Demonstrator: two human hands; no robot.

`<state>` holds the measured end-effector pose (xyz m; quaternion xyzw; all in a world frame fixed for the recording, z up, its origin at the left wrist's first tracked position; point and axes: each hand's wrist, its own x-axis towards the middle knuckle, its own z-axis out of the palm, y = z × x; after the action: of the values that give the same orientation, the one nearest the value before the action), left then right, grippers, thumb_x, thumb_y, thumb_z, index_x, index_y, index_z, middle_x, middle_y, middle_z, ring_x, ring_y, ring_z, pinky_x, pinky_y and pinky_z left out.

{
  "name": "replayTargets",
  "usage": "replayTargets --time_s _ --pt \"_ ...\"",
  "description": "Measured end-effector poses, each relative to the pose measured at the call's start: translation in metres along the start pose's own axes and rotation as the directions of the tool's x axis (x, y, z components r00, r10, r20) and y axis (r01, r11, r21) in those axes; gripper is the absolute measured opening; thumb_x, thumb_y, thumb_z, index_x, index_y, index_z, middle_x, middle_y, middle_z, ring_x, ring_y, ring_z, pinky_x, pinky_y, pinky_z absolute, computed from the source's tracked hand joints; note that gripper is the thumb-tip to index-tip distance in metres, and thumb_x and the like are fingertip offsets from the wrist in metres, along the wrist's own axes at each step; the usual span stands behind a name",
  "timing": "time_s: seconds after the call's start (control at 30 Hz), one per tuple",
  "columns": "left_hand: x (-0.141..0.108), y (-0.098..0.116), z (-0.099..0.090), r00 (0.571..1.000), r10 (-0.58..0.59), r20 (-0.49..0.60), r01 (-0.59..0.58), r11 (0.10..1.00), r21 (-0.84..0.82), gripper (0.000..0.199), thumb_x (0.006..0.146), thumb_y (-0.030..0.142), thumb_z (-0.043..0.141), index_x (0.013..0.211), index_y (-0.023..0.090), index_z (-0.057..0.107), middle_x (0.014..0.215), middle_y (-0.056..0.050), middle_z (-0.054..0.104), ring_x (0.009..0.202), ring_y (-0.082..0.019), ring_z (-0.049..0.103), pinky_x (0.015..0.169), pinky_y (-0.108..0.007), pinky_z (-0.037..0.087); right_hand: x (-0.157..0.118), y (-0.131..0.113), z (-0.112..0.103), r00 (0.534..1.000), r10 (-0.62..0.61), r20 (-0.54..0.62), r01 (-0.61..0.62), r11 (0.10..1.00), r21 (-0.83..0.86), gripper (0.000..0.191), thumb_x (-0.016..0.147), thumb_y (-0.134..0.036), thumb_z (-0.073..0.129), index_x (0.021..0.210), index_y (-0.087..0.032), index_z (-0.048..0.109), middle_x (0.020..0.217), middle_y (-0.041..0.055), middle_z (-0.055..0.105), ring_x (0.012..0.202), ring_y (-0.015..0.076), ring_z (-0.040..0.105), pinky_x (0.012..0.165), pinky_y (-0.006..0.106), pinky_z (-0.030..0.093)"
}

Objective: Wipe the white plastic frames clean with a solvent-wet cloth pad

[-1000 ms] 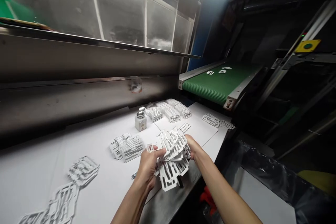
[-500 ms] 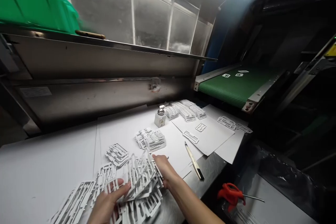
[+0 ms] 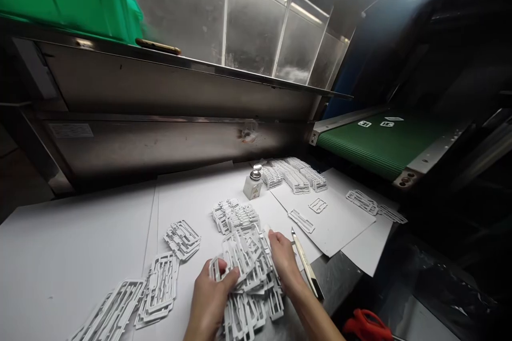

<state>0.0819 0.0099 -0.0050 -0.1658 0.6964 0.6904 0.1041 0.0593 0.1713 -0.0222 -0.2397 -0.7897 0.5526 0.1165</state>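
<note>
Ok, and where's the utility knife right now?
In the head view, the utility knife lies at lower right, just beside the person's right hand, its blade end on the white sheet and its dark end on the steel table edge.

White frames (image 3: 244, 250) partly hidden under hands (image 3: 210, 303) (image 3: 284, 258)

The heap of die-cut frames (image 3: 248, 272) is white, patterned with ladder-like slots. The conveyor belt (image 3: 380, 146) is green with fine parallel ribs, under 3 white cut pieces (image 3: 364, 123). The plastic bin (image 3: 68, 2) is bright green, and the tool handle (image 3: 366, 326) is red.
</note>
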Motion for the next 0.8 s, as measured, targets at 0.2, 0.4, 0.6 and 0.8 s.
replayTargets --time_s 0.2,0.4,0.6,0.8 --pt "0.0 0.003 -0.031 0.998 0.035 -0.054 -0.02 0.966 0.259 0.035 0.061 0.051 0.062 0.076 0.024 0.045 0.074 0.0 0.055 0.08 -0.026 0.053 0.077 -0.037 0.034 -0.001 -0.006 0.016 1.0 0.001 -0.004 -0.002 0.995 -0.104 0.033 0.09 -0.04 0.041 0.068 -0.016 0.05 0.059 -0.0015 0.049 0.05 0.0124 0.043 0.05 0.023 0.032" --pt "0.006 0.003 -0.038 0.998 0.062 -0.02 -0.047 0.896 0.443 0.037 0.063 0.056 0.059 0.073 0.025 0.043 0.076 0.001 0.056 0.073 -0.024 0.051 0.074 -0.037 0.034 0.008 0.002 -0.007 0.998 -0.001 -0.069 -0.016 0.97 -0.242 0.03 0.092 -0.036 0.039 0.075 -0.015 0.05 0.063 -0.0015 0.049 0.055 0.0131 0.044 0.054 0.025 0.031" --pt "0.015 0.0 -0.038 0.999 0.027 -0.038 -0.009 0.913 0.409 0.03 0.063 0.049 0.06 0.071 0.025 0.045 0.061 0.003 0.053 0.059 -0.022 0.049 0.06 -0.035 0.036 0.009 0.009 -0.021 0.994 -0.026 -0.104 0.005 0.98 -0.198 0.027 0.092 -0.037 0.036 0.078 -0.018 0.05 0.074 0.0032 0.062 0.067 0.0185 0.055 0.06 0.028 0.034" --pt "0.018 0.002 -0.034 0.991 0.021 -0.132 0.019 0.955 0.296 0.03 0.06 0.046 0.063 0.073 0.024 0.048 0.061 0.004 0.054 0.056 -0.018 0.05 0.058 -0.033 0.038 0.01 0.02 -0.017 0.996 -0.018 -0.087 0.017 1.0 -0.012 0.034 0.092 -0.042 0.031 0.081 -0.017 0.051 0.078 0.006 0.066 0.071 0.0177 0.062 0.064 0.026 0.043"
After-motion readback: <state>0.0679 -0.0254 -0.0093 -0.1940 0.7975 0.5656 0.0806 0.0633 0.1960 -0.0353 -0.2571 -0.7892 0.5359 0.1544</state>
